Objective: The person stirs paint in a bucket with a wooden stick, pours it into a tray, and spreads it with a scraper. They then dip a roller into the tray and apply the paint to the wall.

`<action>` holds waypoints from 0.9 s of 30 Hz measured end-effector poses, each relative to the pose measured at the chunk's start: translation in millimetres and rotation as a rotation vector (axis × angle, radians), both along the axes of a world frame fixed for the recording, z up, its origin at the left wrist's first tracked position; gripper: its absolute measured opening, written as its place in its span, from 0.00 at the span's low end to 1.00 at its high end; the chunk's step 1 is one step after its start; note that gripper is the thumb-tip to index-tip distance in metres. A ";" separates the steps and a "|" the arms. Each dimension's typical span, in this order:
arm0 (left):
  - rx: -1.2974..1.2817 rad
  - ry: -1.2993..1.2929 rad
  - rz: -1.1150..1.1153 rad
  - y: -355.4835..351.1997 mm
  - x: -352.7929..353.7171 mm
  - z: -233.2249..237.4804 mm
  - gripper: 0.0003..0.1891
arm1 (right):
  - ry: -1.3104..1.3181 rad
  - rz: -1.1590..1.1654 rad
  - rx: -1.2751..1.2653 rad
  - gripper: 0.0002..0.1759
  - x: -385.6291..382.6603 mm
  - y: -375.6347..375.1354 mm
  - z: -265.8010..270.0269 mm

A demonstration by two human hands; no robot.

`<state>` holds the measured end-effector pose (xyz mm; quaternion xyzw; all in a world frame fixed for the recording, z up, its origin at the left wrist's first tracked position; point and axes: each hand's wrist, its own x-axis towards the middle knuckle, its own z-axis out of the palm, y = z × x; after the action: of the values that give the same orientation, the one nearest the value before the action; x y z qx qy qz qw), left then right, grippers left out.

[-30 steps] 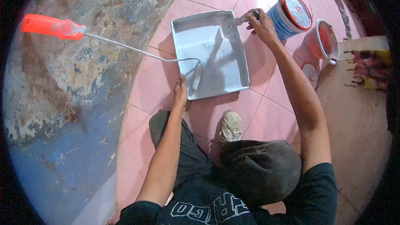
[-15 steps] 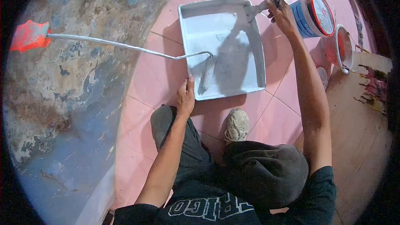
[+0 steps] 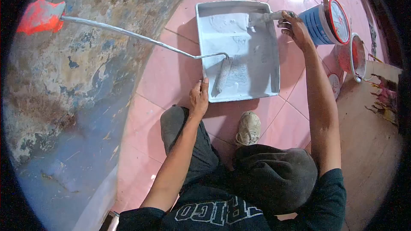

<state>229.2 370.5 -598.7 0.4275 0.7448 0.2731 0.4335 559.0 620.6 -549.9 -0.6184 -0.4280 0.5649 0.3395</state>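
My left hand (image 3: 199, 99) is closed on the near left edge of a paint tray (image 3: 276, 68), thumb on top of the rim. In my right hand (image 3: 296, 30) is the handle of a putty knife (image 3: 259, 18), reaching over the tray's far right wall. Its blade is inside the tray and coated with white paint. A paint roller (image 3: 223, 75) lies in the tray, its nap covered in paint. The roller's wire frame (image 3: 128, 37) crosses the left rim and runs to an orange-red, paint-smeared handle (image 3: 40, 16).
Right of the tray stand a blue-and-white paint bucket (image 3: 317, 23) with a stick against it and a red pail (image 3: 353, 57). On the left is a stained, peeling surface (image 3: 72, 94). My shoe (image 3: 248, 128) rests on pink tiles (image 3: 145, 122) near the tray; a brown board (image 3: 364, 145) lies right.
The putty knife's blade has moved from the tray's far right corner slightly inward and now carries paint. The whole scene has shifted a little to the right in view. My left hand keeps its hold.
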 end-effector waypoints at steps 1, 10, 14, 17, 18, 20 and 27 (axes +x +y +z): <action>0.002 -0.014 0.009 -0.3 0.6 1.8 0.32 | -0.017 0.040 0.006 0.20 -8.0 -2.2 1.0; 0.065 -0.031 0.007 -2.2 -0.2 -12.5 0.27 | 0.013 0.089 0.000 0.18 -62.8 -0.7 -1.6; 0.022 -0.068 0.017 -0.7 -1.0 -6.2 0.28 | -0.069 0.094 0.024 0.19 -84.4 -5.5 5.3; 0.086 -0.102 0.058 -2.3 0.8 -10.1 0.28 | -0.008 0.167 0.071 0.21 -92.9 3.8 -10.7; 0.084 -0.103 0.058 -1.4 -0.2 -6.5 0.28 | -0.009 0.167 0.069 0.21 -98.4 2.4 -7.1; -0.012 -0.111 0.004 0.6 -3.3 0.9 0.32 | 0.037 0.204 0.137 0.21 -111.8 1.0 -0.4; 0.081 -0.101 0.039 -2.3 -1.5 -14.1 0.30 | -0.071 0.211 0.259 0.22 -146.8 3.8 6.2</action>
<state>227.8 368.2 -612.9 0.4156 0.7185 0.3327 0.4477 412.2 624.4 -543.8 -0.5406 -0.5717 0.5151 0.3398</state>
